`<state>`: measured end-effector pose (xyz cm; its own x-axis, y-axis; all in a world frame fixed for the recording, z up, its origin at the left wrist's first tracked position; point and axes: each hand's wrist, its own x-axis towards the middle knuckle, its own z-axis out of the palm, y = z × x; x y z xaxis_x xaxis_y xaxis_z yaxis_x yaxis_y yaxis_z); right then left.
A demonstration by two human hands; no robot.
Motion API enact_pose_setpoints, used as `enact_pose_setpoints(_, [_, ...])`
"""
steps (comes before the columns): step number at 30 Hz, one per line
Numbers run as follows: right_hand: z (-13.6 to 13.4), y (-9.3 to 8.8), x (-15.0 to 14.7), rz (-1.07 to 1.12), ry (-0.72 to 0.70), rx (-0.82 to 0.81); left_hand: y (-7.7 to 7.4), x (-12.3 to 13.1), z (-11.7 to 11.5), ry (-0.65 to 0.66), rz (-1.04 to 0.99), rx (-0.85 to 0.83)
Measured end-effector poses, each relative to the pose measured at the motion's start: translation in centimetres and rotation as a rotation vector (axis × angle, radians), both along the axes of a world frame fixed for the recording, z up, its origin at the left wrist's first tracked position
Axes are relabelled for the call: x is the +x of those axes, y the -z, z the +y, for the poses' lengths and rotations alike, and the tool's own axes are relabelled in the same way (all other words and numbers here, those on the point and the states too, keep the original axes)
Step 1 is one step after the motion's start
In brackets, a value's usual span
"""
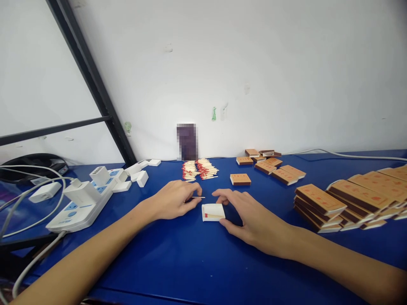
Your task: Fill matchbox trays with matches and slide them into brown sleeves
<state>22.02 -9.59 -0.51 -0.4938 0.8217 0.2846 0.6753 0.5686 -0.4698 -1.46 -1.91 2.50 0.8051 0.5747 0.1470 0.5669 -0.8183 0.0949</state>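
Note:
My left hand point(174, 199) is closed in a pinch on a single match point(200, 197), which pokes out past the fingertips just behind a small white matchbox tray point(216, 208). That tray lies on the blue table with a few red-tipped matches point(210, 216) along its near side. At its right end, the thumb and fingers of my right hand point(254, 217) grip it from the near and far sides. Two heaps of loose red-headed matches, a left heap point(190, 169) and a right heap point(206, 168), lie beyond my left hand.
One closed matchbox point(240, 179) lies beyond my right hand, with several more point(269, 165) scattered behind it. Stacked matchboxes point(321, 199) stand at the right. A white power strip point(79, 212) with chargers and cables occupies the left. A blurred dark rectangle point(187, 142) stands against the wall.

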Motion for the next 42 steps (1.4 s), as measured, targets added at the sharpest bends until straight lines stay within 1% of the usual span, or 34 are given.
enact_pose_setpoints(4, [0.0, -0.1, 0.0, 0.003, -0.004, -0.022, 0.6, -0.4, 0.7, -0.004, 0.068, 0.072])
enact_pose_setpoints(6, [0.0, -0.2, -0.1, 0.005, 0.001, -0.026, 0.7, -0.5, 1.0, -0.006, 0.069, 0.059])
enact_pose_setpoints(8, [0.1, -0.2, -0.1, 0.006, 0.007, -0.022, 0.6, -0.4, 0.9, -0.018, 0.026, 0.031])
enact_pose_setpoints(13, [0.1, 0.0, -0.1, 0.015, 0.012, -0.016, 0.0, 0.6, -0.7, -0.019, -0.141, -0.090])
enact_pose_setpoints(16, [0.2, 0.2, 0.0, 0.017, 0.016, -0.018, 0.1, 1.4, -1.9, 0.037, -0.123, -0.116])
enact_pose_setpoints(19, [0.1, 0.2, 0.0, 0.014, 0.020, -0.014, 0.5, 1.8, -2.0, 0.053, -0.121, -0.094])
enact_pose_setpoints(21, [0.1, 0.2, -0.1, 0.016, 0.019, -0.017, 0.6, 1.5, -1.4, 0.003, -0.170, -0.066])
enact_pose_setpoints(23, [0.1, 0.0, -0.1, 0.016, 0.019, -0.024, 0.6, 0.8, -0.2, -0.081, -0.193, -0.002])
enact_pose_setpoints(26, [0.0, -0.1, -0.2, 0.010, 0.023, -0.033, 0.6, -0.9, 1.9, -0.224, -0.101, 0.132])
enact_pose_setpoints(28, [0.0, -0.1, -0.1, 0.005, 0.024, -0.032, 0.7, -1.8, 3.0, -0.276, -0.047, 0.175])
enact_pose_setpoints(30, [0.1, 0.0, -0.1, 0.001, 0.017, -0.017, 0.8, -2.4, 3.7, -0.289, -0.023, 0.185])
enact_pose_setpoints(33, [0.2, 0.2, -0.1, -0.006, -0.010, 0.022, 1.1, -2.7, 4.3, -0.275, -0.004, 0.181])
enact_pose_setpoints(39, [0.1, 0.0, 0.0, -0.038, -0.022, 0.040, 1.7, -2.6, 4.8, -0.253, 0.022, 0.160])
enact_pose_setpoints(42, [0.1, 0.0, 0.1, -0.045, -0.023, 0.038, 1.6, -2.6, 4.7, -0.221, 0.020, 0.136])
